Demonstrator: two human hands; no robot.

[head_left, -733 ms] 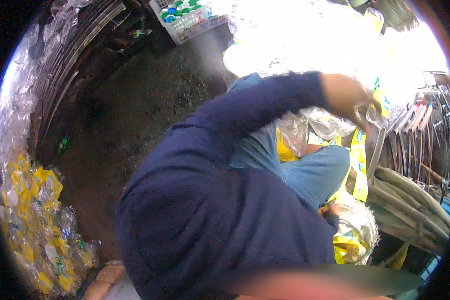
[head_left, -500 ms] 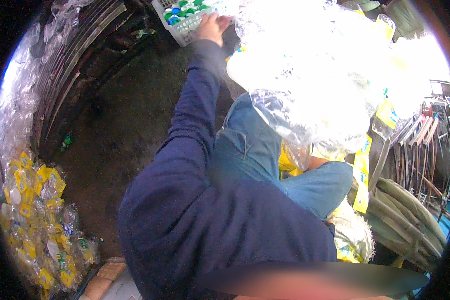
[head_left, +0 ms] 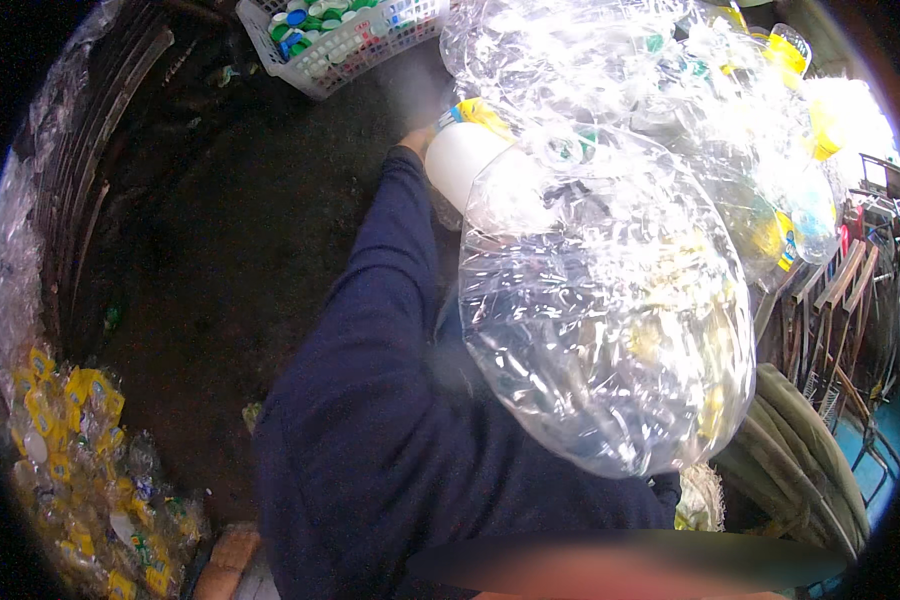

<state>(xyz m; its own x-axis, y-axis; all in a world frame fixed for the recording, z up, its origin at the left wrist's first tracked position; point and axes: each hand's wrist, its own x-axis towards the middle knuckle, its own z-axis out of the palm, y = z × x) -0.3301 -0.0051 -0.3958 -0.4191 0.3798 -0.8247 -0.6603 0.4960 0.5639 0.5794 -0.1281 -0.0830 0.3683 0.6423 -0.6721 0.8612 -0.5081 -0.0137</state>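
Observation:
My left hand (head_left: 417, 141) reaches forward beside a white rounded plastic piece (head_left: 465, 165). Its fingers are hidden, so I cannot tell whether it holds anything. A yellow label (head_left: 482, 117) lies against the top of that white piece. Close in front of me a large, shiny clear plastic container (head_left: 610, 320) covers my lap. Behind it rises a heap of clear plastic bottles (head_left: 610, 70), some with yellow labels. My right hand is out of sight; whether it touches the clear container cannot be seen.
A white basket (head_left: 355, 62) of green, white and blue bottle caps stands at the far left. Yellow-labelled bottles (head_left: 80, 470) are piled at the near left. Metal frames (head_left: 835, 290) and a grey-green folded sheet (head_left: 800, 450) lie at the right. Dark floor (head_left: 220, 260) shows on the left.
My left hand has moved back from the basket's edge to the white plastic piece. The large clear container has come nearer and now hides my legs. The basket appears further left.

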